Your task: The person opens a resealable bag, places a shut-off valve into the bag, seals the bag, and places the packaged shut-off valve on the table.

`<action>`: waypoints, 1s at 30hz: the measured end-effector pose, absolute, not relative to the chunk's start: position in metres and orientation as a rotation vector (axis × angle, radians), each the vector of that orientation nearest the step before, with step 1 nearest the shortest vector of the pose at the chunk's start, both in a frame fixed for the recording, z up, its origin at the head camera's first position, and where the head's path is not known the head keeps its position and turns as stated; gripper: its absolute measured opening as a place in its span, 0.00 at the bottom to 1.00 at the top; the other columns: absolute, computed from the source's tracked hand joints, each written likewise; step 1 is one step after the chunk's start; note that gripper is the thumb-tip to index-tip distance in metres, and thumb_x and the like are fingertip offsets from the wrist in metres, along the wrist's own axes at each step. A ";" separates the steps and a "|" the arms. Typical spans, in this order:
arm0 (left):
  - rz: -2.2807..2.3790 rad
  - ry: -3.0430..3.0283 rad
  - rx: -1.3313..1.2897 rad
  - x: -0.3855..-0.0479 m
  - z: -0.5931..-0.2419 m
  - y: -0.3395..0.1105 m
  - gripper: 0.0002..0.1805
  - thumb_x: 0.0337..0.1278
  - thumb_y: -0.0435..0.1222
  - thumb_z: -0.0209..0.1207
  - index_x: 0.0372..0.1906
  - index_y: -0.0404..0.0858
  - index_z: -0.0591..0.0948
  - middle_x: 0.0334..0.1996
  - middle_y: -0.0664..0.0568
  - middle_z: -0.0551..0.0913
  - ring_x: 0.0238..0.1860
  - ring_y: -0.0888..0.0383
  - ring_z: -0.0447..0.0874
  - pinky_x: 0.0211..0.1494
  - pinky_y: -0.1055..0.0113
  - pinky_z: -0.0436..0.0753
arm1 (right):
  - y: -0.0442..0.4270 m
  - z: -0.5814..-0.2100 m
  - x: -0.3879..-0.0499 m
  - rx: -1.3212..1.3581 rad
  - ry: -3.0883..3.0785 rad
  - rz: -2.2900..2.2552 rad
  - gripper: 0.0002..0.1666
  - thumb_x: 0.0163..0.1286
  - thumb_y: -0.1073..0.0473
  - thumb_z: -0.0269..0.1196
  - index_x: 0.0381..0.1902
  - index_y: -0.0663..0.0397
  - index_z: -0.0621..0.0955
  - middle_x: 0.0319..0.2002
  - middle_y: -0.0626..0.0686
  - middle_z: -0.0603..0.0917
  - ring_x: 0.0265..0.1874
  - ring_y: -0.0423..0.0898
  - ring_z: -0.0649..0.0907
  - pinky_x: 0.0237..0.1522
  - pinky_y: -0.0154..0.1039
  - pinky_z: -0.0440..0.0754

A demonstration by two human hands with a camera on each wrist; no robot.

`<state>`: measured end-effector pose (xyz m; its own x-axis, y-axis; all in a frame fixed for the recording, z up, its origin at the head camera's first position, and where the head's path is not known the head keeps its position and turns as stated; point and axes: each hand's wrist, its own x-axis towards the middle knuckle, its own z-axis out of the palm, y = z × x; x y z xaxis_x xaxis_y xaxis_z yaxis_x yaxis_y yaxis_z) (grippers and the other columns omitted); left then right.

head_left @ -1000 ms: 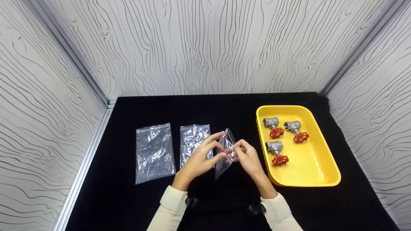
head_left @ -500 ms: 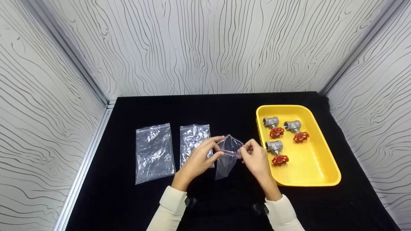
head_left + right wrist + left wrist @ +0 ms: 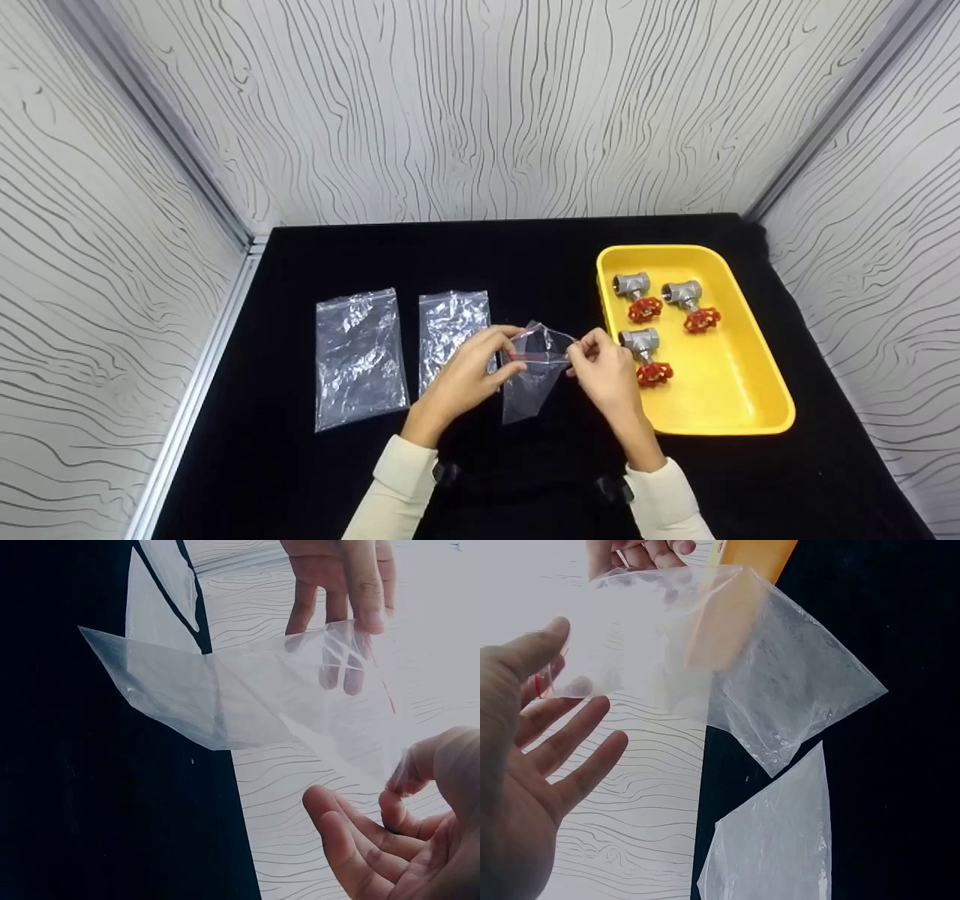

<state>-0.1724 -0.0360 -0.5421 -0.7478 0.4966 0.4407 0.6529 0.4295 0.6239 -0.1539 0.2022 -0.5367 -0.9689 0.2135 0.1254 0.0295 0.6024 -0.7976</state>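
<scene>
A clear zip-lock bag (image 3: 529, 394) with a red line near its mouth hangs between both hands, its mouth spread apart. My left hand (image 3: 469, 365) pinches the mouth's left side between thumb and fingers; in the left wrist view, the other fingers (image 3: 592, 772) of that hand are spread below the bag. At the opposite side, my right hand (image 3: 606, 371) pinches the mouth's edge between thumb and forefinger, as the right wrist view also shows. Nothing is visible inside the bag (image 3: 247, 697).
Two more clear bags lie on the black tabletop: a large bag (image 3: 360, 360) at left and a smaller bag (image 3: 450, 330) partly behind my left hand. A yellow tray (image 3: 720, 409) on the right holds three metal valves (image 3: 639, 341) with red handwheels.
My right hand has moved to the right, away from the left hand, and the bag's mouth has gone from nearly flat to spread wide. The left hand has barely moved.
</scene>
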 end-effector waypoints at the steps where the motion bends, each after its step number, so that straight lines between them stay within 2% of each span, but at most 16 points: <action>1: -1.214 -2.494 -1.013 -0.173 -0.542 -0.036 0.11 0.69 0.41 0.68 0.42 0.38 0.80 0.64 0.47 0.85 0.65 0.50 0.84 0.74 0.59 0.81 | 0.203 -0.537 -0.154 -0.200 -2.624 1.313 0.09 0.72 0.61 0.63 0.30 0.54 0.79 0.26 0.53 0.91 0.20 0.43 0.88 0.22 0.31 0.83; 5: -1.230 -2.517 -0.987 -0.173 -0.541 -0.037 0.10 0.69 0.40 0.68 0.43 0.39 0.81 0.64 0.47 0.85 0.65 0.51 0.84 0.72 0.61 0.82 | 0.205 -0.536 -0.155 -0.182 -2.620 1.367 0.15 0.78 0.53 0.65 0.32 0.56 0.81 0.28 0.57 0.91 0.22 0.51 0.90 0.20 0.33 0.84; 9: -1.254 -2.502 -0.973 -0.173 -0.540 -0.038 0.10 0.69 0.39 0.69 0.43 0.38 0.81 0.63 0.46 0.86 0.64 0.51 0.85 0.70 0.61 0.83 | 0.211 -0.534 -0.156 -0.191 -2.628 1.376 0.21 0.80 0.45 0.64 0.34 0.56 0.82 0.31 0.57 0.92 0.23 0.51 0.91 0.21 0.33 0.85; 15: -1.263 -2.467 -0.997 -0.174 -0.540 -0.042 0.09 0.69 0.38 0.68 0.42 0.37 0.81 0.62 0.43 0.86 0.63 0.49 0.86 0.70 0.61 0.84 | 0.225 -0.529 -0.159 -0.183 -2.672 1.329 0.22 0.80 0.43 0.63 0.37 0.57 0.83 0.35 0.59 0.92 0.28 0.53 0.92 0.28 0.33 0.87; 17: -1.279 -2.457 -1.005 -0.175 -0.540 -0.043 0.09 0.69 0.38 0.68 0.42 0.37 0.81 0.61 0.42 0.86 0.63 0.47 0.86 0.70 0.60 0.84 | 0.231 -0.528 -0.161 -0.166 -2.691 1.273 0.22 0.80 0.43 0.63 0.38 0.57 0.83 0.34 0.58 0.92 0.28 0.50 0.92 0.30 0.33 0.87; 22: -1.252 -2.452 -1.006 -0.174 -0.537 -0.046 0.09 0.70 0.38 0.68 0.42 0.37 0.81 0.61 0.42 0.86 0.63 0.47 0.86 0.71 0.60 0.83 | 0.248 -0.526 -0.167 -0.137 -2.738 1.094 0.20 0.79 0.42 0.64 0.39 0.54 0.84 0.32 0.55 0.92 0.31 0.48 0.90 0.39 0.45 0.87; 25: -1.227 -2.441 -0.998 -0.174 -0.537 -0.049 0.09 0.70 0.39 0.68 0.42 0.38 0.81 0.61 0.43 0.86 0.63 0.48 0.86 0.72 0.59 0.83 | 0.259 -0.524 -0.171 -0.120 -2.758 1.029 0.21 0.78 0.41 0.64 0.40 0.54 0.84 0.36 0.57 0.92 0.37 0.54 0.90 0.46 0.53 0.87; 30: -1.204 -2.447 -0.973 -0.173 -0.533 -0.054 0.10 0.70 0.39 0.68 0.41 0.38 0.81 0.62 0.45 0.86 0.64 0.49 0.85 0.72 0.59 0.82 | 0.275 -0.520 -0.178 -0.109 -2.796 0.982 0.23 0.78 0.39 0.64 0.45 0.54 0.84 0.42 0.59 0.92 0.42 0.56 0.91 0.49 0.57 0.87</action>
<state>-0.1730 -0.0538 -0.5332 -0.7473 0.4584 0.4811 0.6608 0.4367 0.6104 -0.1775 0.2749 -0.5205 -0.9818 0.1266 0.1413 0.0105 0.7799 -0.6258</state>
